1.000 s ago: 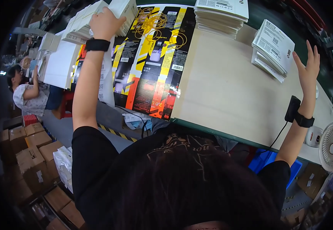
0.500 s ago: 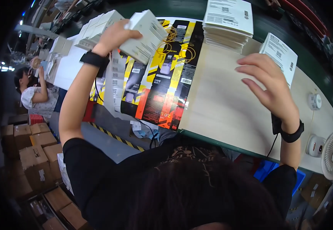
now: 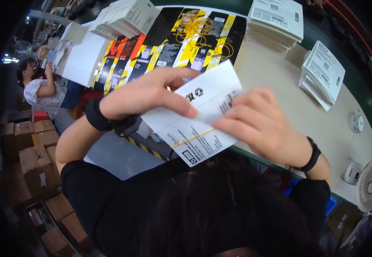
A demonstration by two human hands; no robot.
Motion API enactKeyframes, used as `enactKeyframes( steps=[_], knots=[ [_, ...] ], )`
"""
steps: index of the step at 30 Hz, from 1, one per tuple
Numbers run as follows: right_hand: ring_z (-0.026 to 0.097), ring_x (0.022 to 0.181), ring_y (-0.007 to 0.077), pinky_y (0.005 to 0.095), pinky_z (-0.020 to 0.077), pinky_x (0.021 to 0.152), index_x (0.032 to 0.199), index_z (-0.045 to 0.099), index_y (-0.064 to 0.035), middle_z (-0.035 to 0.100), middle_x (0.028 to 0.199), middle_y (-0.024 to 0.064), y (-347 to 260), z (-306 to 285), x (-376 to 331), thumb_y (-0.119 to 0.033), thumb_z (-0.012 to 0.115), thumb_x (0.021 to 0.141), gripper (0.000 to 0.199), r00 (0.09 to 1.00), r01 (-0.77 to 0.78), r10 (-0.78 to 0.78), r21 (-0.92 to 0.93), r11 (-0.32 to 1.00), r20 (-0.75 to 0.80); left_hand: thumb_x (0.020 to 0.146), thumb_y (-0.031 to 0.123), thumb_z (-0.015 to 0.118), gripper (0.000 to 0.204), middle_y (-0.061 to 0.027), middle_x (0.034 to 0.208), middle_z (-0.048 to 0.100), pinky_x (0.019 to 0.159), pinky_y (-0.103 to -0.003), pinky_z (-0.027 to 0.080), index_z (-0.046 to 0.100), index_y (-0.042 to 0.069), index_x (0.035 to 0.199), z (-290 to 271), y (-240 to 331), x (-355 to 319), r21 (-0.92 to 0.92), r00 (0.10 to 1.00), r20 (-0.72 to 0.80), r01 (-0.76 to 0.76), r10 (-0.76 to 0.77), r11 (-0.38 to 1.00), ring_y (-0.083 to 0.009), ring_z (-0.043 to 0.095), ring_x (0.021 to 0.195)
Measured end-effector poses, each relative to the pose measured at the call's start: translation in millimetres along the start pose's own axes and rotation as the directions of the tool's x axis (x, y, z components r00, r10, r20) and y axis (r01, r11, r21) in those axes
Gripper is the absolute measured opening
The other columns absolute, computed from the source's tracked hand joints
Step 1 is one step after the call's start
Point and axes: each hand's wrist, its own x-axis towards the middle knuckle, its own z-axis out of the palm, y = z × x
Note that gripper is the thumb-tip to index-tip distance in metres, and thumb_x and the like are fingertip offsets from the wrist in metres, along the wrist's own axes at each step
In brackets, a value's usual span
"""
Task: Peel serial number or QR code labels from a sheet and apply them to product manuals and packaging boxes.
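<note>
A bundle of white printed leaflets (image 3: 178,128) is held tilted in front of me, over the near edge of the table. My left hand (image 3: 151,92) grips its upper left side, thumb across the face and fingers behind. A thin yellow rubber band (image 3: 194,137) crosses the lower part of the bundle and runs up to the fingertips of my right hand (image 3: 261,122). Those fingers are closed at the band and press against the leaflets' right side; some fingertips are blurred. Beyond my hands lies a loose heap of rubber bands (image 3: 194,28).
Black, yellow and red printed sheets (image 3: 169,53) cover the table's middle. White leaflet stacks stand at the back left (image 3: 130,17), the back right (image 3: 276,17) and the right (image 3: 323,70). A fan (image 3: 370,187) is at the right edge. A person (image 3: 44,88) sits left, above cartons (image 3: 36,165).
My left hand has come from the back left stack toward me with the leaflets. My right hand has moved left and closed at the bundle. The rubber band now shows across it.
</note>
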Motion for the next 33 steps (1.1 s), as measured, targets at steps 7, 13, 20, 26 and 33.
enactKeyframes(
  steps=[7, 13, 20, 26, 33],
  knots=[
    [0.052, 0.076, 0.0196, 0.0322, 0.0375, 0.071, 0.09, 0.061, -0.009, 0.055, 0.081, 0.0018, 1.1, 8.9, -13.0, -0.008, 0.06, 0.065, 0.025, 0.993, -0.083, 0.091, 0.101, 0.991, -0.072, 0.066, 0.021, 0.07, 0.066, -0.0123, 0.088, 0.06, 0.064, -0.024, 0.042, 0.043, -0.003, 0.121, 12.2, -19.7, 11.8, -0.058, 1.0, 0.007, -0.028, 0.029, 0.998, -0.0149, 0.056, 0.075],
    [0.052, 0.077, 0.0208, 0.033, 0.0406, 0.07, 0.086, 0.06, -0.008, 0.054, 0.08, 0.0023, 2.6, 12.5, -18.9, -0.009, 0.06, 0.063, 0.023, 0.997, 0.032, -0.038, -0.086, 0.996, -0.063, 0.065, 0.023, 0.07, 0.068, -0.0112, 0.086, 0.059, 0.064, -0.024, 0.041, 0.042, -0.003, 0.122, 17.7, -26.9, 12.4, 0.066, 0.987, -0.075, -0.136, 0.141, 0.989, -0.0137, 0.054, 0.073],
    [0.051, 0.076, 0.0207, 0.0321, 0.0431, 0.066, 0.084, 0.056, -0.0073, 0.052, 0.079, 0.0039, 11.7, 11.6, -12.1, -0.008, 0.059, 0.063, 0.021, 1.0, 0.02, -0.021, -0.039, 0.999, -0.016, 0.064, 0.022, 0.071, 0.07, -0.0098, 0.086, 0.058, 0.063, -0.023, 0.04, 0.041, -0.002, 0.122, 22.3, -40.7, 13.7, -0.059, 0.978, -0.173, -0.128, 0.116, 0.99, -0.0118, 0.052, 0.071],
    [0.051, 0.074, 0.0223, 0.0317, 0.0432, 0.064, 0.083, 0.053, -0.0065, 0.051, 0.078, 0.0059, 1.9, 7.8, -13.2, -0.008, 0.06, 0.067, 0.017, 0.995, 0.017, -0.025, 0.08, 0.997, 0.1, 0.064, 0.022, 0.071, 0.07, -0.0099, 0.087, 0.059, 0.063, -0.022, 0.04, 0.041, -0.001, 0.122, 16.2, -45.3, 2.0, -0.074, 0.98, -0.171, -0.114, 0.1, 0.991, -0.0117, 0.053, 0.073],
    [0.049, 0.054, 0.0224, 0.0307, 0.0408, 0.047, 0.074, 0.048, -0.0065, 0.048, 0.076, 0.0072, -7.4, -14.9, -20.7, -0.015, 0.062, 0.075, 0.017, 0.9, -0.292, 0.239, 0.098, 0.951, 0.365, 0.064, 0.02, 0.07, 0.071, -0.0113, 0.092, 0.059, 0.068, -0.024, 0.042, 0.04, -0.001, 0.124, 15.9, -53.8, -1.0, -0.155, 0.979, -0.159, -0.154, 0.129, 0.976, -0.0139, 0.054, 0.081]
  ],
)
